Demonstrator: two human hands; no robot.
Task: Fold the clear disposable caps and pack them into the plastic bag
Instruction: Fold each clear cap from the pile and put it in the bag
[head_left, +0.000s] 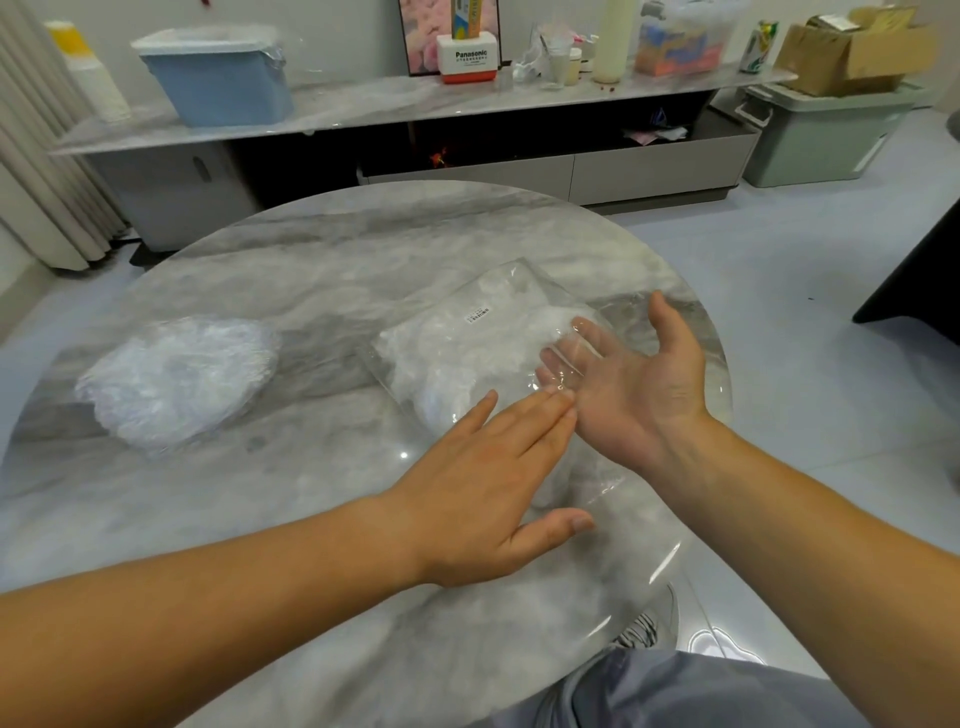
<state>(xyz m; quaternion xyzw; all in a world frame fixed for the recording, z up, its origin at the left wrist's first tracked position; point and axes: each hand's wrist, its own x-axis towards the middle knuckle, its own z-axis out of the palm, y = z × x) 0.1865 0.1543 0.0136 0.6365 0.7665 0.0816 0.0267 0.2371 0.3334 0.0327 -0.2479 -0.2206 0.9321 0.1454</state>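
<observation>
Our right hand (639, 384), fingers straight, seems slid into the plastic bag (467, 338) to open its mouth. Our left hand (488, 488) lies flat, likely steadying it, and loose caps (176, 379) wait left.

glossy marble table (322, 249), clear crinkled plastic bag (467, 332)

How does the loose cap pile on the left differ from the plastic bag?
The cap pile lies bare, untouched; the plastic bag encloses its caps in film, and the right hand touches it. The bag bears a small label, the pile none. Both look white and crinkly.
</observation>
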